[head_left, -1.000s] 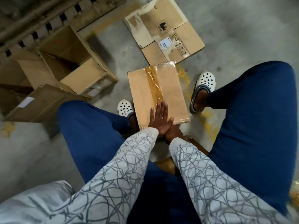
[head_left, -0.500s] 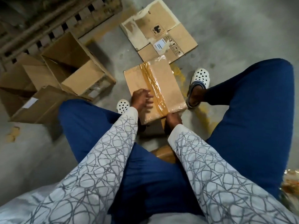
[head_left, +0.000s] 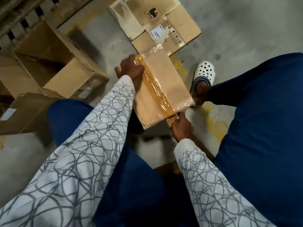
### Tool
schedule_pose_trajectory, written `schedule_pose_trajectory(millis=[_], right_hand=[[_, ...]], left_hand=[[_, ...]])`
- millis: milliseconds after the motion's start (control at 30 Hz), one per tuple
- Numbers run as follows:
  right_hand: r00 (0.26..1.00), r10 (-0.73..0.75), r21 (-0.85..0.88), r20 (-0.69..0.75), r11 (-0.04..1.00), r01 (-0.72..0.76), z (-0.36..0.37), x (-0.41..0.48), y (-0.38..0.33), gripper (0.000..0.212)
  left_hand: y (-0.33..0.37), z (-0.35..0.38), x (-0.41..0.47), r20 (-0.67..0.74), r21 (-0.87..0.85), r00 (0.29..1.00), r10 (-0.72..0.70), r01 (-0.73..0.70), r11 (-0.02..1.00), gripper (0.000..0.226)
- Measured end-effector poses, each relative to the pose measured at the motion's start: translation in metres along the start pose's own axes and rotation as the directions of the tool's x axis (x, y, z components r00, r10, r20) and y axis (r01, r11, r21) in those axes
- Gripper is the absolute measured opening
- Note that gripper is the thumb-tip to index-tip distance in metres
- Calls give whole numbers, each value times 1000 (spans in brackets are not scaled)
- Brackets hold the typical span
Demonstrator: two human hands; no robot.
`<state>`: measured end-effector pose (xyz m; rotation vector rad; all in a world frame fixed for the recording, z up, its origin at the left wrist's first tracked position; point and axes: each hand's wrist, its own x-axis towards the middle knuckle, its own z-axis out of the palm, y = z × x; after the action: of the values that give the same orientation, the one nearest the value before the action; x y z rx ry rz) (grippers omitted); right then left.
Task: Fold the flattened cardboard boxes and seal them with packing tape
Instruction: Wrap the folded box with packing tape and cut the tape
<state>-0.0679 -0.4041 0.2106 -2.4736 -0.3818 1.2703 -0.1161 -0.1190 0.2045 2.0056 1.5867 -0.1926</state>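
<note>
A folded cardboard box point(head_left: 170, 82) lies between my knees, with a strip of brown packing tape point(head_left: 157, 90) running along its top seam. My left hand point(head_left: 131, 69) grips the far left end of the box, right beside the far end of the tape. At the near edge, my right hand point(head_left: 182, 130) pinches the box where the tape folds over, thumb on top. The fingertips of both hands are hidden behind the box.
A flattened, labelled cardboard sheet point(head_left: 155, 18) lies on the concrete floor just beyond the box. An open-topped carton point(head_left: 54, 63) and another carton point(head_left: 24, 112) stand to the left, by a pallet point(head_left: 24, 13). My right foot in a white clog point(head_left: 204, 72) is beside the box.
My left hand slid from the near end of the tape to the far left end of the box. The right hand stayed at the near edge. The box has turned slightly.
</note>
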Motion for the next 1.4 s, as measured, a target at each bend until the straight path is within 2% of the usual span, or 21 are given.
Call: schedule_pose_trajectory(millis=[100,167,233,333,433,533,600,667,700,767,833,867,933,967,1000,1033,1067,1133,1200,1267,1400], right_hand=[[982,-157,-17,-101,988,156,-12,20,-14,41],[967,-201,-48,-159,980,196,-25,41,-29,49],[949,-262,-126,-174,962,243,-39,65,-47,43],[929,-364,-144,-67,925,352,-63,102,-73,45],[915,-395,-165,84,900,404,-69,136,-94,53],[886,-392,-271,249,850,452,-54,153,-110,49],[856,-385,-268,344,833,483,-39,150,-116,48],[855,-399,-245,332,839,487,-26,145,-119,45],[861,-420,-215,287,848,485,-21,141,-117,46],[881,-447,-122,154,876,466,-15,137,-111,43],[896,-443,-19,41,896,444,-13,135,-104,34],[896,-443,55,9,895,442,-14,134,-100,32],[899,-437,237,-25,871,430,-14,133,-93,29],[905,-423,297,-35,860,414,-15,136,-91,27],[910,-412,334,-36,853,400,-15,139,-89,25],[914,-405,355,-34,850,390,-16,144,-88,24],[917,-399,384,-23,843,377,-17,151,-85,25],[923,-385,450,1,824,343,-21,159,-80,28],[922,-386,482,17,811,331,-25,170,-78,32],[930,-368,552,9,778,302,-29,181,-78,31],[1000,-27,684,3,730,18,-29,232,-82,15]], left_hand=[[-22,-6,16,-59,42,993,-101,104,994,64],[-47,-8,18,-100,-51,970,-222,218,975,71],[-73,-7,11,-110,-182,925,-364,341,922,81],[-91,-1,-1,-159,-322,863,-479,413,852,90],[-97,-11,-9,-210,-302,794,-571,502,810,87],[-184,10,17,-186,-487,712,-677,532,693,97],[-222,19,28,-181,-564,656,-733,542,624,85],[-168,-4,-14,-201,-445,629,-751,624,642,77],[-132,-13,-37,-264,-317,658,-705,632,707,66],[-71,-19,-73,-346,-208,829,-439,389,898,38],[-23,-4,-101,-250,-237,953,-171,111,965,23],[-5,15,-111,-150,-289,981,-123,76,954,21],[38,48,-134,155,-500,966,-205,255,828,19],[57,65,-143,348,-627,898,-269,436,646,19],[72,78,-149,515,-703,804,-297,594,390,18],[80,90,-150,607,-733,738,-294,663,154,18],[84,103,-149,629,-760,723,-287,649,-31,23],[84,125,-134,582,-813,756,-300,535,-229,38],[88,140,-114,523,-849,781,-342,444,-286,25],[95,150,-101,435,-901,760,-483,364,-237,12],[103,166,-92,312,-939,703,-639,332,-92,16]])
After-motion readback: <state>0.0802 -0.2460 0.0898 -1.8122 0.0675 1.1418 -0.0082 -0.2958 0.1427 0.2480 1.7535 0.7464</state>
